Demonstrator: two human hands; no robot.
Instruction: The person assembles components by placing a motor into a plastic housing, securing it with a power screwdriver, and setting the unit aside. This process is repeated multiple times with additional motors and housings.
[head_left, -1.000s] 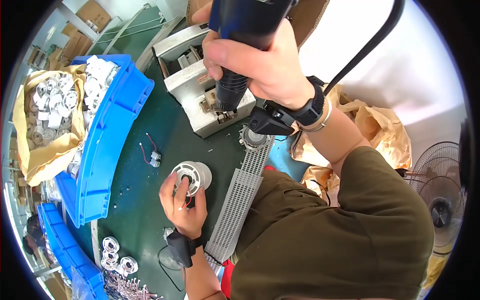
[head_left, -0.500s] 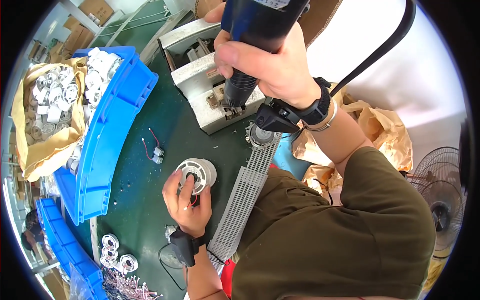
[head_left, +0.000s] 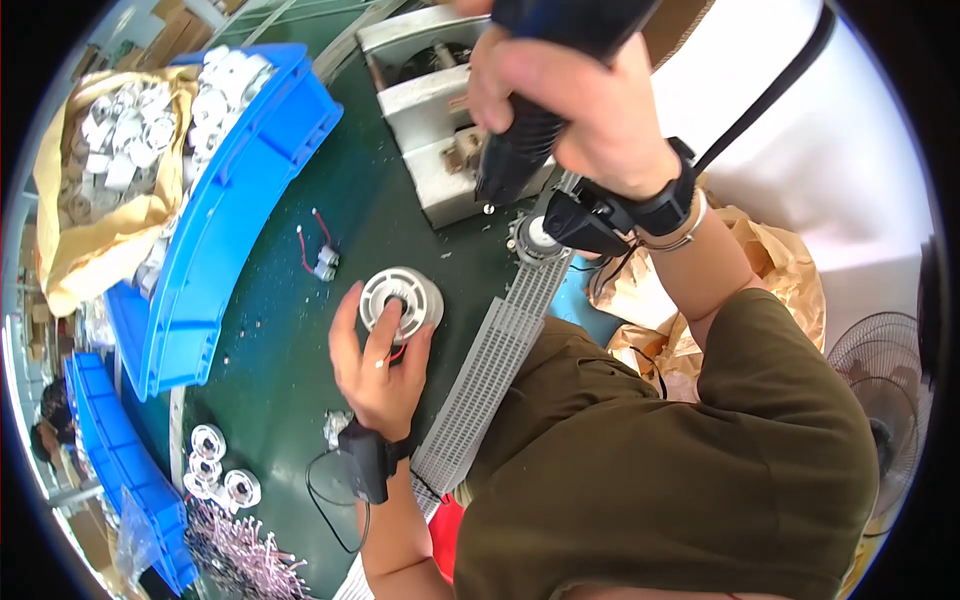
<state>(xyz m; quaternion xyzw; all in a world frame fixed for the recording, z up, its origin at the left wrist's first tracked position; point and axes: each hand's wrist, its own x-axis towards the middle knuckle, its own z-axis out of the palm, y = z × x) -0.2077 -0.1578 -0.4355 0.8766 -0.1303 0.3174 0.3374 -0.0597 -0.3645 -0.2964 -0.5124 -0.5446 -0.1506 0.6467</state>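
Note:
My left hand (head_left: 375,385) grips a white round plastic housing (head_left: 428,300) on the green table, its fingers round the near side and one fingertip at the central hole. A short red wire shows beneath the fingers. Up at the right, my right hand (head_left: 600,110) is closed round a black electric screwdriver (head_left: 520,145), which tilts down to the left. A small bright spot, perhaps a screw, shows at the tool's tip. The tip hangs beside a white metal box-like machine (head_left: 440,195), apart from the housing. Right-hand fingers are slightly blurred.
Two small motors with red wires (head_left: 325,264) lie left of the housing. A blue bin (head_left: 230,210) of white parts stands farther left. Near the front are several white rings (head_left: 207,442) and a wire pile (head_left: 245,550). A perforated strip (head_left: 480,385) borders the table beside my lap.
My right hand has drawn the screwdriver rightward, its tip now clear of the machine's front. The left hand still holds the housing. The whole view has shifted somewhat.

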